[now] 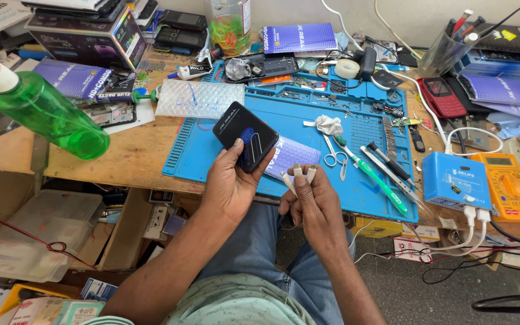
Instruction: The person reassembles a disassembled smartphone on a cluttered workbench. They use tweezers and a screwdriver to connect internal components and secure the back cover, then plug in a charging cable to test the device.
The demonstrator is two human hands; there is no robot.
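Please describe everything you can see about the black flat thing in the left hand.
The black panel is a thin, glossy rectangle with rounded corners, like a phone screen part. A blue pull tab sits on its face. It is tilted, raised over the near edge of the blue mat. The left hand grips its lower end, thumb on the face. Nothing else touches it.

**Bright, even light over your bench**

You are working in soft, bright light with no hard shadows; only faint shade lies under your hands. The green bottle (46,114) at the near left is glossy with a pale sheen and bends outward with the wide lens. The blue mat (308,114) is sharp; far corners soften slightly.
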